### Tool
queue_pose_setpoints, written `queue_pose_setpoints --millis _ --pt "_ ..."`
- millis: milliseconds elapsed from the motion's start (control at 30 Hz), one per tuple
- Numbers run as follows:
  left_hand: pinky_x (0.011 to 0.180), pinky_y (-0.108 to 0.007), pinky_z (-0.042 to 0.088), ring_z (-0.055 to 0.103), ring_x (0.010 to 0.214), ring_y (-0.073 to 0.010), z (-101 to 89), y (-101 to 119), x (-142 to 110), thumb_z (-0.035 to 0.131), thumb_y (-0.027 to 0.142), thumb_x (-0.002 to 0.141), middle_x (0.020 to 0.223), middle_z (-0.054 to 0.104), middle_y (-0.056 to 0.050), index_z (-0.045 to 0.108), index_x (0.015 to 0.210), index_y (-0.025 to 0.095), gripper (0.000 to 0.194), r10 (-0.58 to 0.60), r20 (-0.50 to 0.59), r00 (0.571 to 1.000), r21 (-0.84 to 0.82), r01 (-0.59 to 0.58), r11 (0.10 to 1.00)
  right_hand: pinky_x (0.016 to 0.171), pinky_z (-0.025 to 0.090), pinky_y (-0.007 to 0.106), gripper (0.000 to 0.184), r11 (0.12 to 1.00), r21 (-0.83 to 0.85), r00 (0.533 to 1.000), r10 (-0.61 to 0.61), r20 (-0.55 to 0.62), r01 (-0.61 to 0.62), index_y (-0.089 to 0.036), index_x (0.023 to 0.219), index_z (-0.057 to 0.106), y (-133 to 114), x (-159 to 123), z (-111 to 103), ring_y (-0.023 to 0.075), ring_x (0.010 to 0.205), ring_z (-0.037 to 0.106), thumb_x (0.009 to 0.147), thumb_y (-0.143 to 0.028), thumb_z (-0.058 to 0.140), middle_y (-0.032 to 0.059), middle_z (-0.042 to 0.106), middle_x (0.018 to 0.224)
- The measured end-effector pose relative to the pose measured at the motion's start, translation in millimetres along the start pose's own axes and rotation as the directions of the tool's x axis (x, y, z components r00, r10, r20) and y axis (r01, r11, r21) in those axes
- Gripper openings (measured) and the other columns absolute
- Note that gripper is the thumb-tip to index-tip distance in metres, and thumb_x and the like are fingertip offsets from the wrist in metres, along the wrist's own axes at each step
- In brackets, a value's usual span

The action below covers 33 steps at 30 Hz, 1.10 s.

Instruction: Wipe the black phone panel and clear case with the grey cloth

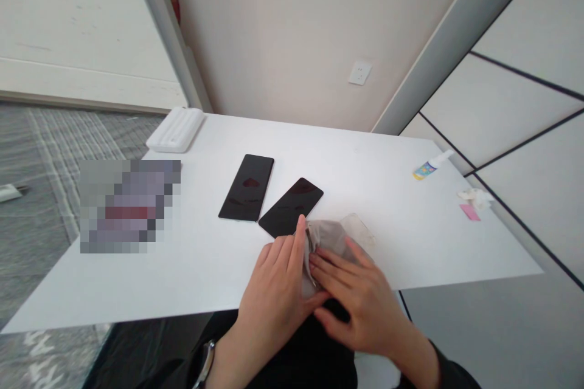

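"How are your hands set?"

"My left hand (278, 267) points forward, fingers side by side, thumb stretched toward my right hand (358, 289). That one slants in opposite, its fingers laid flat against the cloth (333, 233)."

"And the grip?"

"The left is closed on the cloth's side. With the right, I cannot tell whether it pinches or only presses."

"What's the cloth like?"

"Soft, grey, bunched, with a deep fold between my hands. It's at the near edge of the desk (182, 292), just beside the nearer black phone (292, 205)."
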State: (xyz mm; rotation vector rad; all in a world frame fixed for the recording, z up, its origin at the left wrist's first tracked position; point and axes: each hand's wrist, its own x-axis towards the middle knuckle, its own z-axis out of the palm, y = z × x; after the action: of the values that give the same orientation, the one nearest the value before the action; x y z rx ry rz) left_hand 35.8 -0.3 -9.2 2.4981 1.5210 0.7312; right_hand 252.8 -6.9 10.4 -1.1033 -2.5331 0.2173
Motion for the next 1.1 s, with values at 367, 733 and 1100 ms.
queue_pose_setpoints --millis 367,733,1100 --pt "0.094 -0.048 0.053 0.065 0.104 -0.0328 3.8 -1.7 -2.6 0.091 0.054 0.075 0.118 0.067 -0.011 -0.006 0.168 0.013 0.140 -0.017 0.047 0.999 -0.003 0.017 1.000 0.133 0.017 0.057 0.031 0.975 -0.208 0.987 0.048 -0.152 -0.079 -0.019 0.127 0.072 16.2 -15.2 -8.2 0.0251 0.115 0.076 0.109 -0.034 0.051 0.0084 0.079 0.125" --pt "0.090 -0.047 0.054 0.065 0.100 -0.0324 5.1 -1.2 -0.7 0.087 0.055 0.078 0.115 0.067 -0.010 -0.008 0.168 0.014 0.138 0.008 -0.002 1.000 0.035 -0.008 0.999 0.131 0.030 0.050 0.063 0.986 -0.164 0.988 -0.052 -0.148 0.028 -0.011 0.138 0.066 14.4 -12.4 -0.9 0.0283 0.128 0.070 0.108 -0.063 0.046 0.0124 0.073 0.136" --pt "0.090 -0.048 0.055 0.064 0.102 -0.0337 4.3 1.2 -2.4 0.093 0.058 0.070 0.117 0.067 -0.012 -0.008 0.168 0.011 0.148 0.016 0.003 1.000 0.067 -0.016 0.998 0.127 0.038 0.045 0.068 0.991 -0.122 0.995 -0.068 -0.072 0.059 -0.014 0.139 0.065 9.5 -4.9 -2.7 0.0238 0.127 0.070 0.106 -0.070 0.044 0.0068 0.072 0.139"
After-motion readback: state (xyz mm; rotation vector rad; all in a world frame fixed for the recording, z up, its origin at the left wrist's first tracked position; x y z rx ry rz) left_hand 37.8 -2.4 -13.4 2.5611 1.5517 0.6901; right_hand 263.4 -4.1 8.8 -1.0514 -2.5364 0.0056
